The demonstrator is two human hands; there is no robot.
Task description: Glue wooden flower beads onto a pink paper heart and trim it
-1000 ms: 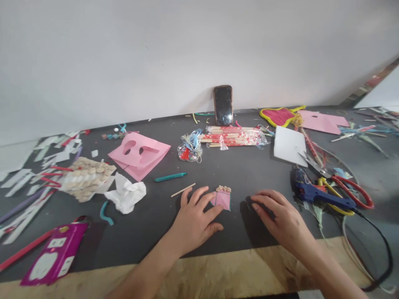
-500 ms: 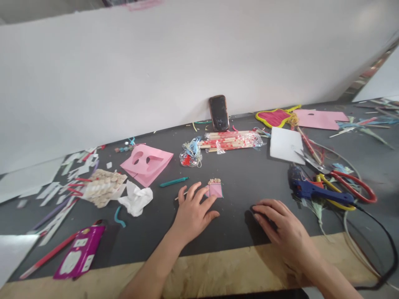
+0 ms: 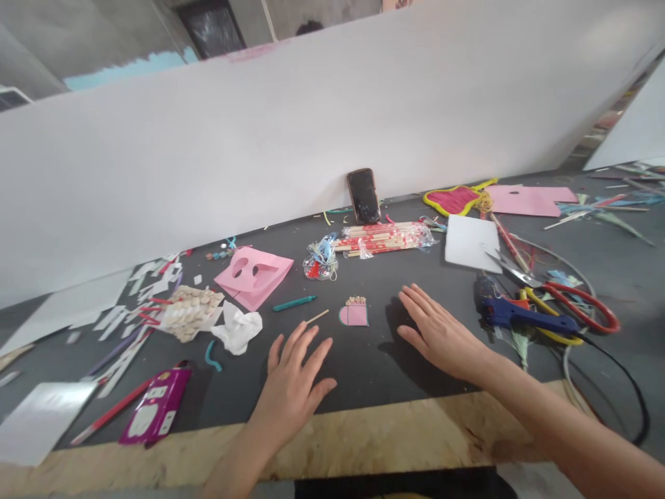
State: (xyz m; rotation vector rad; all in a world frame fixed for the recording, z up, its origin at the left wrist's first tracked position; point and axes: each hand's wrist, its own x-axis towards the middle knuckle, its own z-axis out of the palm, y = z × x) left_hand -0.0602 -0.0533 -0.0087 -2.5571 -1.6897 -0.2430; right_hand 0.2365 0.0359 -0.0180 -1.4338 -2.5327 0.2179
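Right now your left hand (image 3: 294,384) and right hand (image 3: 441,333) are spread flat and empty by the desk's (image 3: 395,430) front edge, apparently leaving the small pink piece (image 3: 355,315) clear just beyond, between them. At the back edge the phone (image 3: 363,195) leans on the white board (image 3: 312,138), screen toward you.

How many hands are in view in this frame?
2. The left hand is spread palm down on the dark mat near its front edge. The right hand is spread open just right of the small pink cut-out. Both hold nothing.
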